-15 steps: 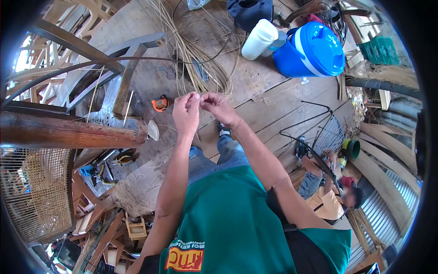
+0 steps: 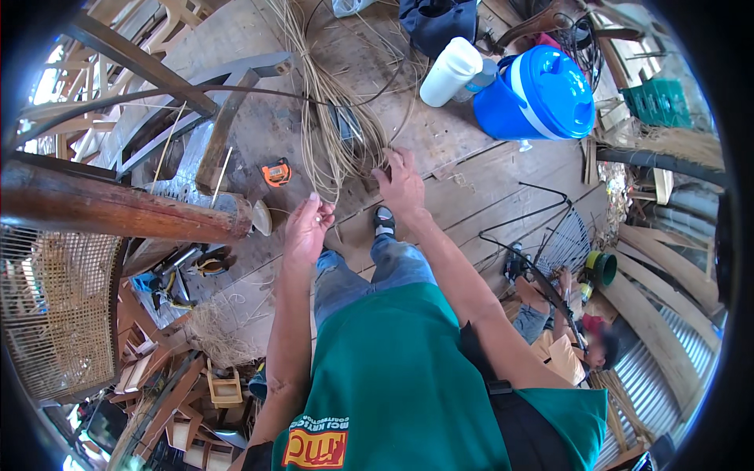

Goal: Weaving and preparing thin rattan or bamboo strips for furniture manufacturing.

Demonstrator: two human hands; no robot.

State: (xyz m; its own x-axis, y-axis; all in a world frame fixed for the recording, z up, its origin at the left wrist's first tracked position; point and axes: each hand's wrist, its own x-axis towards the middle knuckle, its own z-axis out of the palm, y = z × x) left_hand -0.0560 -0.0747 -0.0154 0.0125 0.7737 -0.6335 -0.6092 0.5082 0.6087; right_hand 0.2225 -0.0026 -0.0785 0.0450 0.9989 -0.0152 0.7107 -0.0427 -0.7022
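A long bundle of pale rattan strands (image 2: 330, 118) lies on the wooden plank floor (image 2: 487, 188), running away from me. My left hand (image 2: 308, 228) is closed with its fingertips pinched on a thin strand near the bundle's near end. My right hand (image 2: 402, 184) reaches forward with fingers spread, touching the strands at the bundle's lower right edge. My jeans and one dark shoe (image 2: 383, 221) show just below the hands.
An orange tape measure (image 2: 276, 173) lies left of the bundle. A blue cooler jug (image 2: 538, 94) and a white bottle (image 2: 449, 72) stand at upper right. A thick wooden pole (image 2: 118, 210) and a woven cane panel (image 2: 55, 314) are at left. Another person (image 2: 558, 337) sits at right.
My hands, held together at a strand before, have separated: the right has reached forward onto the bundle and the left has stayed pinched nearer me.
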